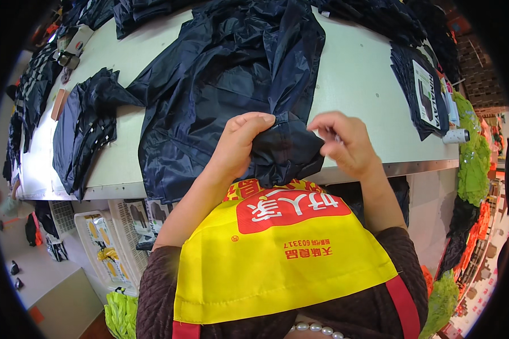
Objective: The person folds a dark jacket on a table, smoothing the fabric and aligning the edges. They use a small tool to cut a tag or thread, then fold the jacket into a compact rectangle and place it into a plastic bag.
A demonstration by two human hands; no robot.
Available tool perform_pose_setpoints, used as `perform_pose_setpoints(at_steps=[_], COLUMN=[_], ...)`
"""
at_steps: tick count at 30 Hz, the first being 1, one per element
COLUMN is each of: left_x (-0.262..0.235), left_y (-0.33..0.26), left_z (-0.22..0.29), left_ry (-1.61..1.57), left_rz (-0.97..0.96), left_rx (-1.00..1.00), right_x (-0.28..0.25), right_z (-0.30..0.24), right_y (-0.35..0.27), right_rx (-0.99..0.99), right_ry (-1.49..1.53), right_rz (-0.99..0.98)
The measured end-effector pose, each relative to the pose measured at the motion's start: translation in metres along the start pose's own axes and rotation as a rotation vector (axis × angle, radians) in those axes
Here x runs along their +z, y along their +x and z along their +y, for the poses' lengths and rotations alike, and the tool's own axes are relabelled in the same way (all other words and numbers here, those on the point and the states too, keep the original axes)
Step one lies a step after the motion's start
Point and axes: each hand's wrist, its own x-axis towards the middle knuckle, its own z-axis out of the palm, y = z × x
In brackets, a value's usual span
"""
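Observation:
A dark navy garment of thin, shiny fabric lies spread over the table in front of me, its near end bunched at the table's front edge. My left hand is closed on it, thumb and fingers pinching the fabric near a seam. Just right of that pinch, my right hand is at the garment's edge with its fingers curled in. A small pale spot shows between those fingers, too small and blurred to name.
The pale table has a metal front edge. Folded dark garments with a printed card lie at right, near a white roll. More dark clothing lies at left. Below stand a white plastic basket and bright green bundles.

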Motion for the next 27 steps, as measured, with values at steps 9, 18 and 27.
perform_pose_setpoints(at_steps=[9, 18, 27], left_x=[-0.002, 0.001, 0.001], left_y=[0.004, 0.006, 0.009], left_z=[-0.001, -0.005, -0.006], left_ry=[-0.001, 0.02, 0.017], left_rz=[-0.023, -0.018, -0.049], left_rx=[-0.047, -0.057, -0.075], right_x=[-0.001, 0.005, 0.003], right_z=[0.016, 0.021, 0.021], right_y=[0.011, 0.016, 0.018], right_rx=[-0.196, -0.261, -0.287], right_ry=[-0.611, -0.58, -0.666], right_rz=[0.047, 0.056, 0.018])
